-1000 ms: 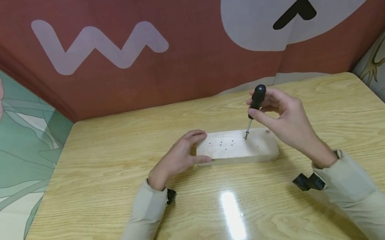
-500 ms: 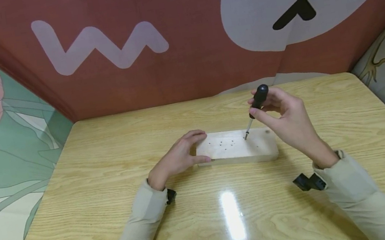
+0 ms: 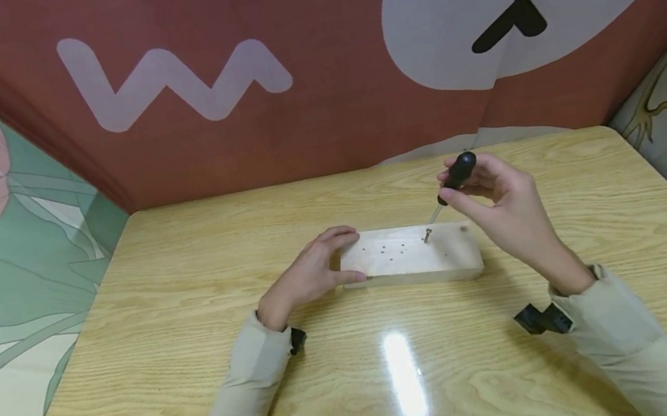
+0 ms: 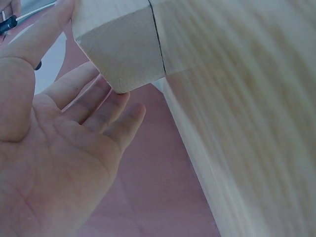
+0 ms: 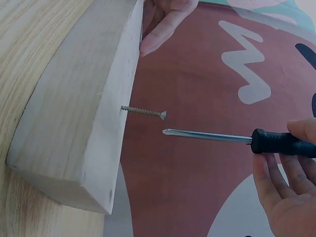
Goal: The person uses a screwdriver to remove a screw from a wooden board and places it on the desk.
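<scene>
A pale wooden block (image 3: 390, 268) with several small holes in its top lies on the table. My left hand (image 3: 310, 271) holds its left end between thumb and fingers. A screw (image 3: 427, 235) stands in the block's top, right of the middle, with most of its thread exposed in the right wrist view. My right hand (image 3: 507, 212) grips a screwdriver (image 3: 459, 172) by its black handle, above the block's right part. Its cross-shaped tip (image 5: 168, 132) is apart from the screw head (image 5: 163, 115). In the left wrist view, the block's end face (image 4: 123, 54) lies against the left fingers.
The wood-grain table (image 3: 187, 257) extends around the block, with a light reflection (image 3: 405, 375) near the front. Behind its back edge stands a red patterned backdrop (image 3: 333, 115). Small black devices are on both wrists.
The screwdriver tip has come off the screw head, leaving the screw standing in the block. My right hand has shifted slightly right, tilting the screwdriver more. My left hand stays put.
</scene>
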Demonstrator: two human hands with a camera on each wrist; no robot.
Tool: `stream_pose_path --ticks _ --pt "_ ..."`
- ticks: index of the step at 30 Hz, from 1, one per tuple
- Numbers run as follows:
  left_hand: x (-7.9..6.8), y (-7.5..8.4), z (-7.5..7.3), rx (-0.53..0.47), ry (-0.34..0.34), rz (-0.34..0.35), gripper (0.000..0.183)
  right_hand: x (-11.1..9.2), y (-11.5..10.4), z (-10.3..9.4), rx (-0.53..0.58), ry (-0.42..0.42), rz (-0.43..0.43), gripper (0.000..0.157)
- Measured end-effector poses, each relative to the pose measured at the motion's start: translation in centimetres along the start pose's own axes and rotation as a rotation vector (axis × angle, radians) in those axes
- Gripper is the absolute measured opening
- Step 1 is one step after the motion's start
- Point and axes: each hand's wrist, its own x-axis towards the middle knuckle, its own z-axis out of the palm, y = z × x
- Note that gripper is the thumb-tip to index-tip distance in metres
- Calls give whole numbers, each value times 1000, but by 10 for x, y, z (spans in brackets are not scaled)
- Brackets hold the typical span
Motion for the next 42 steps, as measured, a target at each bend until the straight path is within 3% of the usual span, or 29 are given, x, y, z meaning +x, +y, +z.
stream_pose_path --ticks 7,15,23,35,42 --pt "0 2 -1 5 -2 -8 71 -1 -5 -3 -6 1 -15 27" --pt "-1 2 -1 14 -1 -8 71 -2 18 -8 -57 16 -36 28" --pt "-1 3 -1 17 -2 -13 72 -5 22 -16 -76 30 -40 28" --pt "3 12 -4 -69 79 -3 62 -8 28 -25 -52 48 -35 34" --pt "14 21 1 -42 142 63 61 -12 34 -32 -38 65 -21 35"
